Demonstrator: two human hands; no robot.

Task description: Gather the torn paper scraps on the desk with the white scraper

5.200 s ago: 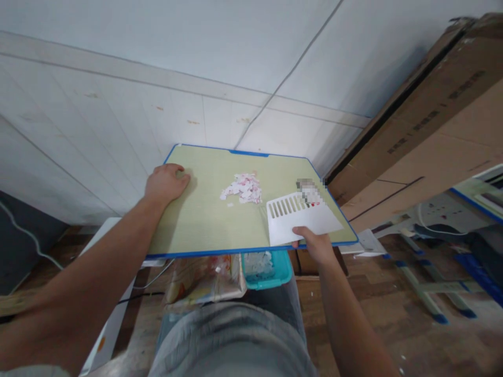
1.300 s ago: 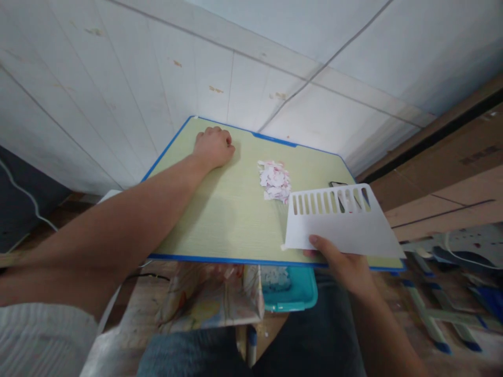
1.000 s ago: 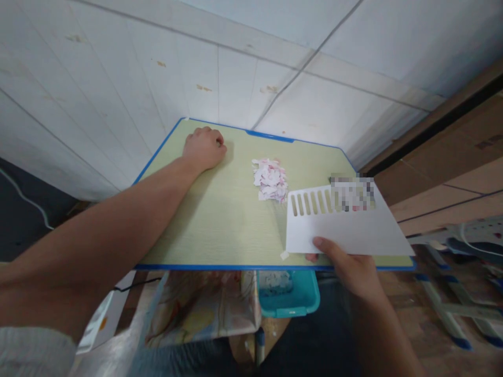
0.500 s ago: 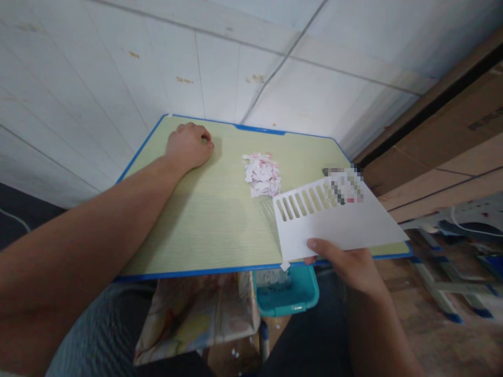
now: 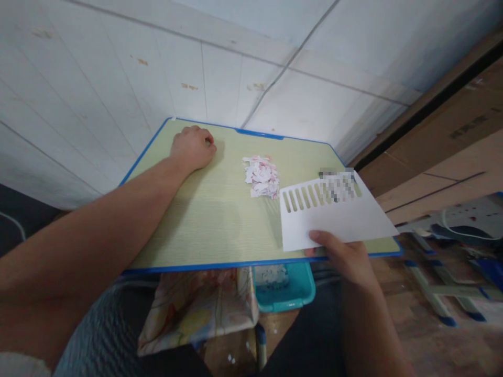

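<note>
- Paper scraps that spread sideways about five seconds ago now sit in a tighter heap on the green tabletop, a little right of its middle.
- White slotted card lies low over the table's right part, its slotted edge turned away from the person and its left far corner just beside the heap; whether the two touch is hard to tell.
- Right hand grips that card by its near edge, thumb on top and fingers underneath.
- Left hand, now farther back than it was then, rests near the far left corner with fingers curled; whether they hold anything cannot be told.
- Gathering looks mostly done, as I judge it: one compact heap, none of it visibly on the card. Moving it off the table appears left.
- Behind the slots, a blurred patch hides some object, possibly an obstacle on that side.
- Below the front edge, a teal bin holds white bits, beside a patterned cloth; loose specks dot the floor.
- Wall and cardboard hem in the back and right.
</note>
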